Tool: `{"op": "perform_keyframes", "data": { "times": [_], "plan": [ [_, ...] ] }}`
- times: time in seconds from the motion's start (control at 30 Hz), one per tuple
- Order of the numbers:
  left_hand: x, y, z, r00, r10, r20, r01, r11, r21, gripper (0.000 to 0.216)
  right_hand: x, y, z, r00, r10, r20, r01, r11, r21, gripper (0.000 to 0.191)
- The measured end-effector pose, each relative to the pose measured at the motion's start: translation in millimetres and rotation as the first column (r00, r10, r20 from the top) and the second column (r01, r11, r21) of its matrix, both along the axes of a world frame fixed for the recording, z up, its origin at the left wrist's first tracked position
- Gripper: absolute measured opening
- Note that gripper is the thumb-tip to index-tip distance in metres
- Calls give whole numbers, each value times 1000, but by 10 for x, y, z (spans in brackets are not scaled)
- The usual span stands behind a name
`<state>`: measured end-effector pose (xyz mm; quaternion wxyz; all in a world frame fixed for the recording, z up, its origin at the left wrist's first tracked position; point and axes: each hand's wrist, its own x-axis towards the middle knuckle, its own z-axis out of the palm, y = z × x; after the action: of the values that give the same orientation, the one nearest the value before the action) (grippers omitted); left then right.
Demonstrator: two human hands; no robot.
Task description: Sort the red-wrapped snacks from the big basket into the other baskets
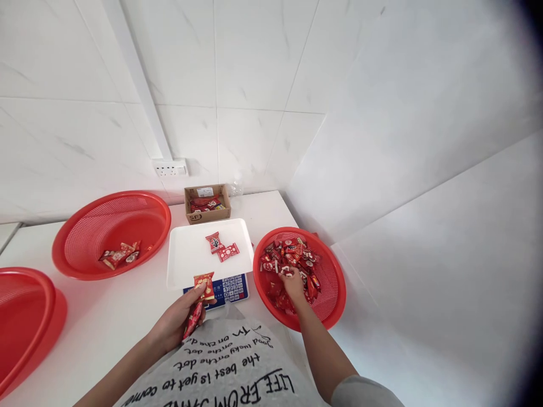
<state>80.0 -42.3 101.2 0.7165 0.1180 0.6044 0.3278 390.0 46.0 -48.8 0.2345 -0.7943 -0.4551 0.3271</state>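
Observation:
My left hand [180, 314] is closed on wrapped snacks in front of the scale: a red-and-gold packet [204, 284] under the thumb and a pinkish-red packet [193, 320] lower in the palm. Down in the right red basket [333, 285], my right hand [294, 287] has its fingers pinched on a red-and-white wrapped snack [285, 271], partly hidden by the fingers. Many red wrapped snacks [305, 257] lie around it. Two more packets, one red [214, 242] and one pinkish [228, 252], rest on the white tray [186, 254] of a scale with a blue keypad [233, 288].
Behind the tray is a small cardboard box [212, 216] of red packets, beside a clear plastic container [236, 185]. At left stands a red basket [85, 237] with several packets; another red basket [42, 294] is cut off by the frame. Walls close in the back and right.

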Motion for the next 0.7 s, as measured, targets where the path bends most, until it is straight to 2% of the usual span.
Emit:
{"op": "perform_keyframes", "data": {
  "times": [0.13,0.27,0.33,0.4,0.5,0.6,0.7],
  "plan": [
    [-18,65,-106,997,83,-3,-83,997,10,42,-4,-68,157,982,-132,-133,145,985,97,52],
    [-78,165,-160,994,99,-49,-99,995,-2,39,-207,-70,407,949,-106,-297,151,979,134,49],
    [-98,196,-150,994,98,-47,-98,995,7,40,-403,-54,551,901,-31,-432,94,988,123,44],
    [-102,201,-135,994,100,-38,-99,995,19,39,-648,-32,682,822,75,-565,-26,995,94,38],
    [-93,165,-137,994,106,-25,-105,994,28,39,-1032,14,807,743,196,-640,-214,976,49,31],
    [-97,96,-160,993,118,-16,-118,993,14,41,-1307,69,839,704,224,-674,-258,965,51,30],
    [-134,13,-185,988,154,-22,-154,988,-8,41,-1400,101,819,677,194,-710,-239,970,37,31]
  ]
}}
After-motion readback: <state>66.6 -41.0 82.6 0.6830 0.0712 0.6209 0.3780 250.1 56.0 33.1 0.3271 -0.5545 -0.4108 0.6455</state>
